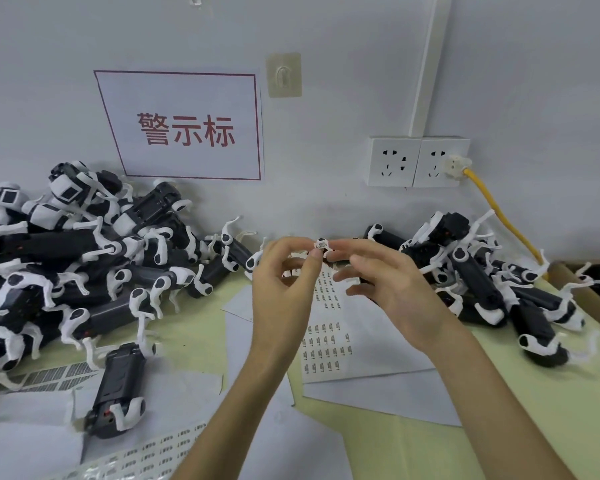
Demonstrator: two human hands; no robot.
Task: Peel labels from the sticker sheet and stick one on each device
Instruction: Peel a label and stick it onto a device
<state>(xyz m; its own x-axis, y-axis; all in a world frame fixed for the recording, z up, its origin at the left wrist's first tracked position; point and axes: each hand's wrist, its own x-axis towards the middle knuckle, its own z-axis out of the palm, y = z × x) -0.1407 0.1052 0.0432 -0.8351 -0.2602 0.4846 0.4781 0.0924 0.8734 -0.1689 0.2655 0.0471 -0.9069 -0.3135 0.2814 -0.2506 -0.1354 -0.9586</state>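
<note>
We are pinching one peeled label [320,244] between left hand [284,271] and right hand [388,282] above the sticker sheet [329,327]; the lone device [118,386] is lying lower left, nearer our left hand.

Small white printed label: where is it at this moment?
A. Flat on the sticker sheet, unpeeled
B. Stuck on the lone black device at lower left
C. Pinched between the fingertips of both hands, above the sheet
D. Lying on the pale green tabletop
C: the small white printed label is pinched where the fingertips of the left hand and right hand meet, raised above the white sticker sheet and touching no device.
</note>
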